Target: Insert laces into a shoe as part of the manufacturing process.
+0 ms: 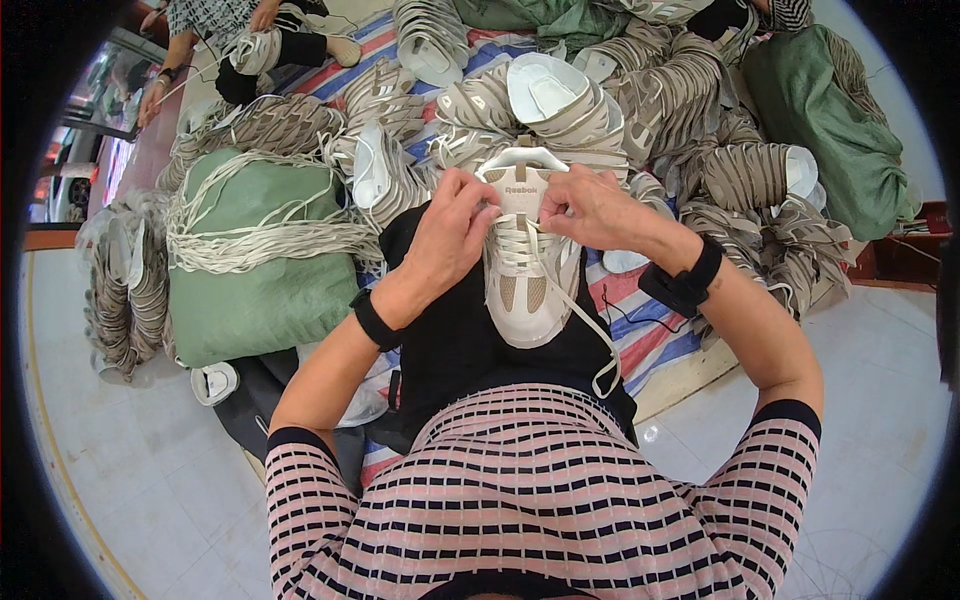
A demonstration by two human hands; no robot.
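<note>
**Two hands at the upper lacing of a beige shoe [515, 292]**

Between and below the fingertips: the shoe, toe toward the wearer, on a black-clad lap [440, 340]. Left hand [455, 225]: thumb and forefinger pressed together at the left edge of the tongue [520, 200], beside the topmost rows of pale lace [517, 245]. Right hand [600, 210]: fingers curled, thumb and forefinger drawn together at the tongue's right edge. Lace or shoe edge within either pinch: cannot tell. Between the two sets of fingertips: a narrow gap, about as wide as the tongue. Just beyond the fingertips: the shoe's collar rim, then, close ahead, a nested stack of shoe pieces [545, 90], white face outward. Below the right fingers: a free length of lace, trailing past the shoe's right side to a loop over the lap; room there for sideways movement, above a striped sheet [640, 345]. Well left of the left fingers: a green sack [255, 310], draped with a lace bundle [270, 250]. Well right of the right fingers: further nested stacks, with a second green sack [840, 140] beyond
</note>
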